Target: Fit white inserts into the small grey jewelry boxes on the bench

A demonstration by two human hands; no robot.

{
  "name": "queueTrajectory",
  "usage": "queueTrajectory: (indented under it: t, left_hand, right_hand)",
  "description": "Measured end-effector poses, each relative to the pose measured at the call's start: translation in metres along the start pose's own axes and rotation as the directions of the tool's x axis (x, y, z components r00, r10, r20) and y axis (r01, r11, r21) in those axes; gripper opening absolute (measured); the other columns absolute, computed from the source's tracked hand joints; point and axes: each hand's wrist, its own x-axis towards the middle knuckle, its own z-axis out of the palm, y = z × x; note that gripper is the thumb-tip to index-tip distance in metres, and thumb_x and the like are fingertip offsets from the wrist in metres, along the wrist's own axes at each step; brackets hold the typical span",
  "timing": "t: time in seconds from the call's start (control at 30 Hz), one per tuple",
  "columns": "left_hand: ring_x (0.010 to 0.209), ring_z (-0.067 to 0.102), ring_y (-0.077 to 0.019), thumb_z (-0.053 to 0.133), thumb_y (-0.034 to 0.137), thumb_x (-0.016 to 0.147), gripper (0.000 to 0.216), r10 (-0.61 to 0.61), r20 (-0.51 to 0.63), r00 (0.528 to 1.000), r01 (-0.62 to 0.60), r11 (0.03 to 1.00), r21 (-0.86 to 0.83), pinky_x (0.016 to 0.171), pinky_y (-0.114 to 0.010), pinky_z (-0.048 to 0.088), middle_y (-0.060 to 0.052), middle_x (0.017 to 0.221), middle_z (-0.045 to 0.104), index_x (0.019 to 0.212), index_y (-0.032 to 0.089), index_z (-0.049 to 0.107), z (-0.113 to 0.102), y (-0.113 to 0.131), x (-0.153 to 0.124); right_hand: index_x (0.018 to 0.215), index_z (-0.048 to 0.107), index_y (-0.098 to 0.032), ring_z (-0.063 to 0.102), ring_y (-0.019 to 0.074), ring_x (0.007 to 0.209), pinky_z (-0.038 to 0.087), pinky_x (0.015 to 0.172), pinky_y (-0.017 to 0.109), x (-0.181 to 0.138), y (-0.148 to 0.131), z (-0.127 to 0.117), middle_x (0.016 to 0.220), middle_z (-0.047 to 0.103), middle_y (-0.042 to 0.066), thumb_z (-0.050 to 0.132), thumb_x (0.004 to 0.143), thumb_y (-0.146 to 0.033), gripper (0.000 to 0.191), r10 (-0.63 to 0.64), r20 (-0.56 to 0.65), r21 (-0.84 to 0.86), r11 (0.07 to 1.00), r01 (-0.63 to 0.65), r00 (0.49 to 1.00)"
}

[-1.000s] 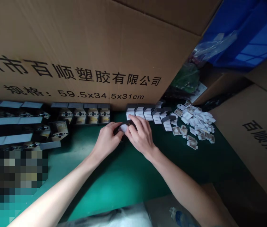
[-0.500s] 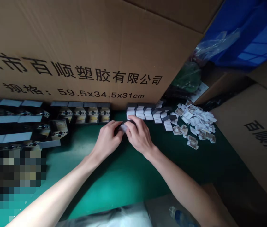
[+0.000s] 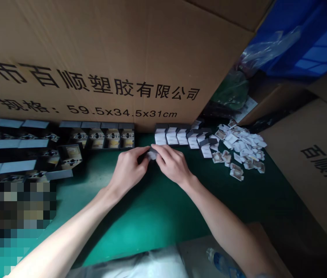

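My left hand [image 3: 128,170] and my right hand [image 3: 172,163] meet over the green mat [image 3: 152,208], fingers pinched together on one small grey-and-black part [image 3: 152,154] held between them. Just behind my hands stands a row of small white-and-black blocks [image 3: 177,137] against a big cardboard box [image 3: 108,58]. To the right lies a loose pile of small white pieces [image 3: 241,148]. To the left, a row of black parts with gold insides [image 3: 102,137] lines the box's foot.
More black parts with grey tops [image 3: 15,154] fill the left side. A second cardboard box [image 3: 314,162] stands at the right, with blue crates [image 3: 305,42] behind it. A plastic bottle [image 3: 224,264] lies near the bottom edge. A pixelated patch covers the lower left.
Both hands stay together on the small part, drifting slightly; the fingers have shifted a little around it. The view has tilted slightly.
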Motion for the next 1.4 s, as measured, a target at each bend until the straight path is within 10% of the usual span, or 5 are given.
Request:
queueTrajectory:
  t: [0.43,1.4]
  left_hand:
    - [0.122,0.067,-0.0271,0.042,0.017,0.095,0.046,0.223,-0.091,0.97,-0.213,0.971,0.107,0.105,-0.039,0.052,-0.009,0.134,0.072,0.132,0.017,0.07,0.008,-0.01,0.0]
    - [0.105,0.073,-0.0263,0.052,0.015,0.092,0.046,0.283,-0.031,0.958,-0.274,0.945,0.176,0.088,-0.032,0.058,-0.011,0.122,0.075,0.135,0.017,0.066,0.014,-0.023,-0.001]
  right_hand:
    - [0.136,0.058,-0.022,0.075,0.0203,0.099,0.064,0.086,0.029,-0.001,-0.008,0.004,0.121,0.073,0.008,0.049,0.096,-0.011,0.042,0.132,0.013,0.058,0.989,-0.133,0.991]
    - [0.132,0.063,-0.016,0.073,0.0229,0.106,0.062,0.094,0.035,-0.002,-0.012,0.002,0.119,0.075,0.01,0.046,0.097,-0.011,0.039,0.212,0.093,0.077,0.973,-0.219,0.973]
